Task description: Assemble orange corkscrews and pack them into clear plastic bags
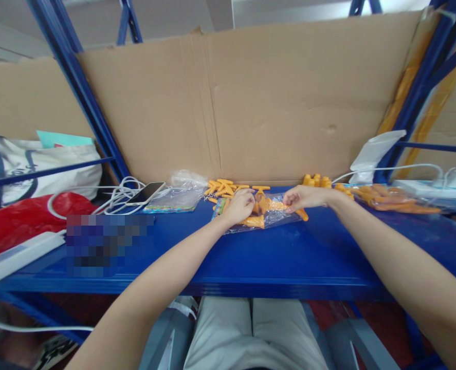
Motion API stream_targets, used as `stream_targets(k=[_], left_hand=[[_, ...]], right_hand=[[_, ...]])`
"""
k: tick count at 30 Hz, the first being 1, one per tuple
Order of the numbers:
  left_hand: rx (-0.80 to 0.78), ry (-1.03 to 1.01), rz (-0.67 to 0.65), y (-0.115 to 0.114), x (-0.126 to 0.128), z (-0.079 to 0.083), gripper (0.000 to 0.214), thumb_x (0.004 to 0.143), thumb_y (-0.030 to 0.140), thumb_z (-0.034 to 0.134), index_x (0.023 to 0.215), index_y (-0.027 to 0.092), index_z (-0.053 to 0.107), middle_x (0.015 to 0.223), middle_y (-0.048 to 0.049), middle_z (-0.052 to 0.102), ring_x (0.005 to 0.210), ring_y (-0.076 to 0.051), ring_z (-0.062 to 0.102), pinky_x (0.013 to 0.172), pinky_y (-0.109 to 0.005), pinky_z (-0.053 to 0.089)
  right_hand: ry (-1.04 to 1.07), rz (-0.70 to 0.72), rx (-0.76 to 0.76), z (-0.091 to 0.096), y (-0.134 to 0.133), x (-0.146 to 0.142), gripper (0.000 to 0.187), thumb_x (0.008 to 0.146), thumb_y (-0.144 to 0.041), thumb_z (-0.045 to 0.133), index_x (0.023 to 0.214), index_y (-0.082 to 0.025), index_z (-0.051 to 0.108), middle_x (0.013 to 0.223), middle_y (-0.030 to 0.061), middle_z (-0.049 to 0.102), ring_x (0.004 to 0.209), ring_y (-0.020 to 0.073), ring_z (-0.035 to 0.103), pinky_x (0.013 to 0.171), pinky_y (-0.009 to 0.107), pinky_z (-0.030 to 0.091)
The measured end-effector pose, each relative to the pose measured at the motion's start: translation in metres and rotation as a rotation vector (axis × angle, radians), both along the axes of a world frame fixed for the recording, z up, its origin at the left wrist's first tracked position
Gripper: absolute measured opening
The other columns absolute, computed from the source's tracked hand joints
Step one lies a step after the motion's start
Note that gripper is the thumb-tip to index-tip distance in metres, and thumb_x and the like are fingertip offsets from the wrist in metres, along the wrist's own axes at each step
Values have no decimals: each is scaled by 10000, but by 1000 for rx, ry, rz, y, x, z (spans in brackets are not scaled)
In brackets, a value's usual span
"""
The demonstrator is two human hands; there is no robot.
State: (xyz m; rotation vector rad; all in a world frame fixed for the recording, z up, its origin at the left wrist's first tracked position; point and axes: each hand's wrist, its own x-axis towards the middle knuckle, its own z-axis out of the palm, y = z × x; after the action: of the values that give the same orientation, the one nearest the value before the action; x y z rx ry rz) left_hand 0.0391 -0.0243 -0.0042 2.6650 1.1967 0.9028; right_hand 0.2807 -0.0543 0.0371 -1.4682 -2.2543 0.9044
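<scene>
My left hand rests curled on a clear plastic bag that lies on the blue shelf and holds orange plastic pieces. My right hand pinches one orange piece at the bag's right side, fingers closed on it. More loose orange pieces lie behind the left hand, against the cardboard back. A small group of orange pieces stands behind the right hand.
A phone and white cables lie left of a stack of empty bags. A red bag and a white tote sit far left. Another bag of orange pieces and a white power strip are at right.
</scene>
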Motion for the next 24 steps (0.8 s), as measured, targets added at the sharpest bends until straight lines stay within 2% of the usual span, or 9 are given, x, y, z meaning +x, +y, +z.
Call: stream_targets(k=[3,7,15,24], left_hand=[[24,-34,8,2,-1,-2,233,747,27,444,794,179,615,1290,-79,588,1253,-214,490,1095,-462,353],[32,-82,8,4,-2,-3,233,778,44,436,813,186,618,1250,-66,610,1245,-210,498,1091,-451,363],[64,-177,-27,8,-2,-8,160,830,96,482,780,192,599,1207,-68,627,1198,-214,532,1078,-450,371],[84,-235,-49,9,-2,-8,143,852,123,477,773,186,578,1162,-75,648,1141,-214,567,1029,-437,415]], right_hand=[[63,14,-25,-4,0,-3,293,576,-349,794,722,-171,613,680,-16,638,673,130,591,646,249,468],[120,23,-24,-7,0,-3,321,587,-394,768,763,-167,625,714,-6,644,662,123,580,627,247,456],[88,43,141,-15,16,0,347,556,-464,737,710,-163,661,701,12,634,678,148,563,664,295,440],[230,66,138,-19,15,-7,428,559,-514,748,786,-154,707,813,47,678,765,174,601,745,327,463]])
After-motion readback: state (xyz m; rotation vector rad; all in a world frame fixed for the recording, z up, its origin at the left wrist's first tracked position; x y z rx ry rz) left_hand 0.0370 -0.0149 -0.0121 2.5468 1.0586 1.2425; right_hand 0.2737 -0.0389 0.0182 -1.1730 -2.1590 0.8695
